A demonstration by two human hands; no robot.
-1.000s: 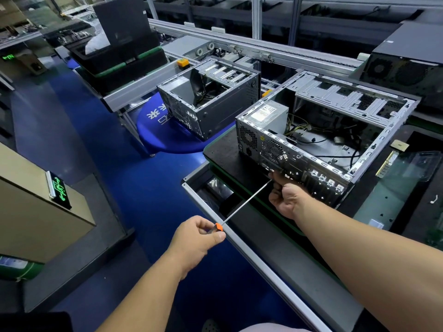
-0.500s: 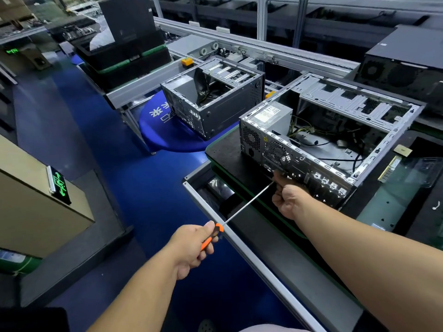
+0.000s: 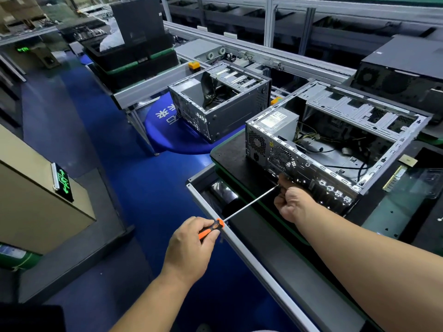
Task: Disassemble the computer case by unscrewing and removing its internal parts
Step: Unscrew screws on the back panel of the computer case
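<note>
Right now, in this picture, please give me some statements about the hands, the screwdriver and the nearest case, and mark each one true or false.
1. The left hand holds the screwdriver by its orange and black handle. True.
2. The right hand lies flat and open on the bench. False: its fingers are curled at the tip end of the shaft, by the rear panel of the case.
3. The case is open on top, with cables showing inside. True.
4. The power supply lies outside the case on the floor. False: it sits inside the case, in a rear corner.
5. The screwdriver shaft points towards the rear panel of the case. True.
</note>
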